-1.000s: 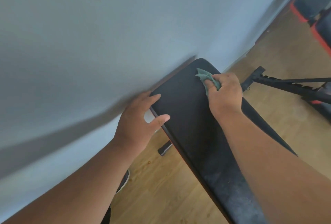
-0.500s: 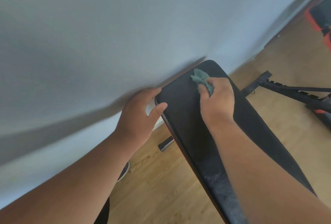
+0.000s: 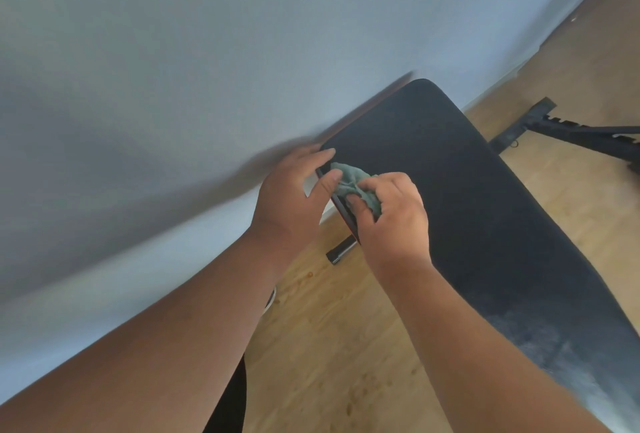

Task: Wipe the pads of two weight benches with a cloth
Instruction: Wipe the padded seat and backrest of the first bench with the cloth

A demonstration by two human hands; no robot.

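A black weight bench pad (image 3: 460, 190) slopes up toward the pale wall, its top end rounded. A small crumpled green cloth (image 3: 356, 183) lies at the pad's left edge. My right hand (image 3: 391, 221) grips the cloth with curled fingers and presses it on that edge. My left hand (image 3: 294, 197) holds the same left edge of the pad, fingers behind it and thumb touching the cloth. The pad's lower part at the bottom right looks dusty grey.
A pale wall (image 3: 207, 69) stands close behind the pad. Wooden floor (image 3: 329, 346) lies below. A black metal frame with notches (image 3: 571, 131) stretches across the floor at the right. A black bench foot (image 3: 341, 250) shows under the pad.
My right hand has dragged the cloth from the pad's top end down and left to its left edge, beside my left hand. The view has shifted a little.
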